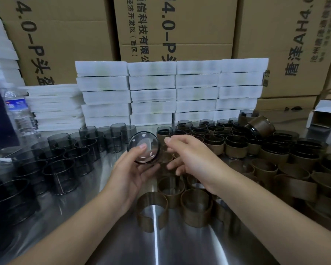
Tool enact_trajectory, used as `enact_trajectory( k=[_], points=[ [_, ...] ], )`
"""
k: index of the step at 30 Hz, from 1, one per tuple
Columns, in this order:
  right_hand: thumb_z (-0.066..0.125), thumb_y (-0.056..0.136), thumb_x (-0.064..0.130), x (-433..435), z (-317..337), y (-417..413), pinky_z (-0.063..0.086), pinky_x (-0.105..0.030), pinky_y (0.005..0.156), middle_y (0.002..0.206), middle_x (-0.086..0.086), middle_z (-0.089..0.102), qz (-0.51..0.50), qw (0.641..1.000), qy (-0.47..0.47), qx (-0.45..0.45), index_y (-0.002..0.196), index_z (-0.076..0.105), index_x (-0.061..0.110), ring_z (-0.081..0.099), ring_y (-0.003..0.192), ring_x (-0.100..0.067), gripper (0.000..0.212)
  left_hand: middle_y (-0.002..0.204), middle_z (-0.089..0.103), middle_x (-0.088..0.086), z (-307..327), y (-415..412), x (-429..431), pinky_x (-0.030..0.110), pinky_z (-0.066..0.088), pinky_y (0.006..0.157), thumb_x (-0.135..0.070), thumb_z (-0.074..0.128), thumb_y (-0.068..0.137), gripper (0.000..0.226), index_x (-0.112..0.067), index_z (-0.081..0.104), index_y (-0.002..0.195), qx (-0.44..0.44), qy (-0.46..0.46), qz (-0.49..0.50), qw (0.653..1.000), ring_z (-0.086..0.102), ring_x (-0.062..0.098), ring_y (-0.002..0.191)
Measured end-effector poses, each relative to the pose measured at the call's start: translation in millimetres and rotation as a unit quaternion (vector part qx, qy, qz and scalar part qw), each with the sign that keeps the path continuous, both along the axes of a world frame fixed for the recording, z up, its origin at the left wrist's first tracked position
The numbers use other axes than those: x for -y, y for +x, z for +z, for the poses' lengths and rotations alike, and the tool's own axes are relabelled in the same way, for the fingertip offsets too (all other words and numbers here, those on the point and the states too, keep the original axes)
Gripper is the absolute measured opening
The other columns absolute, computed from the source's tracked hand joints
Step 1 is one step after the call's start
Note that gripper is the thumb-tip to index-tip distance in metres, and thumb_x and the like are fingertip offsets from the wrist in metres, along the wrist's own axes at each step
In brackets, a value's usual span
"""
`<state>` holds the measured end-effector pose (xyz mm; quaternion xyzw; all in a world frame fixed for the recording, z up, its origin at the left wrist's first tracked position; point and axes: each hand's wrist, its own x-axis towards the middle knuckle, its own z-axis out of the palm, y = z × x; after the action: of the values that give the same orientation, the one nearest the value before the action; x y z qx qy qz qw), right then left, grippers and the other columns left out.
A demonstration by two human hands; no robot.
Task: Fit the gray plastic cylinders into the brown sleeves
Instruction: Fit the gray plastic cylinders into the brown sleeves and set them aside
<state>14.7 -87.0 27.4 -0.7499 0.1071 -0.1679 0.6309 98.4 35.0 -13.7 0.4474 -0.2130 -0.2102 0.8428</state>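
Our left hand (pixel 130 175) grips a gray cylinder (pixel 144 150) above the steel table (pixel 180 245), with the thumb lying across its clear base, which is tipped toward us. Our right hand (pixel 191 157) hovers just right of that cylinder, fingers loosely spread and holding nothing. Left of the cylinder stand bare gray cylinders (pixel 65 161). Below it are empty brown sleeves (pixel 152 211), farther right are cylinders already sleeved (pixel 235 144), and behind it are white foam stacks (pixel 170 92).
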Motion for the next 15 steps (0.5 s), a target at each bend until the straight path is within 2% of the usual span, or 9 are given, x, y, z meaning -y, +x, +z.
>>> enact_trajectory(
  k=[2,5,8,9,11,15],
  points=[
    [0.059,0.089,0.037,1,-2,0,0.043,-0.019,0.059,0.084,0.011,0.059,-0.043,0.986,-0.159,0.020,0.113,0.052,0.023,0.055,0.059,0.002,0.029,0.091,0.073,0.011,1,3,-2,0.025,0.059,0.064,-0.016,0.076,0.063,0.037,-0.007,0.065,0.097,-0.022,-0.031,0.022,0.999,0.071,0.020,0.082],
    [0.069,0.082,0.033,-3,-3,-9,0.038,-0.011,0.067,0.073,0.018,0.058,0.069,0.942,-0.328,0.030,0.090,0.059,0.032,0.051,0.066,0.009,0.012,0.083,0.069,0.011,1,8,-3,0.026,0.059,0.065,-0.019,0.068,0.064,0.022,-0.007,0.067,0.083,-0.031,-0.051,0.047,0.997,0.068,0.022,0.082],
    [0.069,0.077,0.039,-9,-9,-15,0.033,-0.020,0.093,0.092,0.019,0.058,0.162,0.873,-0.461,-0.006,0.086,0.061,0.033,0.044,0.095,0.003,0.013,0.084,0.063,0.012,1,12,-4,0.027,0.060,0.069,-0.018,0.068,0.065,0.019,-0.007,0.064,0.080,-0.063,-0.079,0.061,0.993,0.063,0.033,0.095],
    [0.069,0.077,0.041,-10,-11,-16,0.028,-0.024,0.100,0.099,0.018,0.057,0.175,0.859,-0.481,-0.007,0.086,0.061,0.033,0.041,0.102,-0.001,0.014,0.083,0.063,0.012,1,13,-5,0.028,0.061,0.070,-0.018,0.068,0.065,0.021,-0.008,0.063,0.082,-0.067,-0.086,0.064,0.992,0.062,0.035,0.097],
    [0.070,0.077,0.042,-11,-14,-16,0.018,-0.025,0.108,0.109,0.014,0.057,0.196,0.846,-0.496,-0.007,0.089,0.063,0.032,0.039,0.112,-0.006,0.017,0.081,0.066,0.010,2,14,-6,0.031,0.061,0.075,-0.017,0.068,0.068,0.020,-0.008,0.062,0.085,-0.068,-0.091,0.070,0.991,0.067,0.030,0.089],
    [0.067,0.079,0.046,-12,-16,-15,-0.006,-0.029,0.115,0.119,0.014,0.056,0.205,0.831,-0.517,-0.005,0.103,0.067,0.033,0.036,0.122,-0.003,0.028,0.071,0.070,0.007,3,14,-6,0.042,0.056,0.084,-0.016,0.061,0.087,0.006,-0.010,0.062,0.085,-0.073,-0.079,0.092,0.990,0.072,0.018,0.069]
  ],
)
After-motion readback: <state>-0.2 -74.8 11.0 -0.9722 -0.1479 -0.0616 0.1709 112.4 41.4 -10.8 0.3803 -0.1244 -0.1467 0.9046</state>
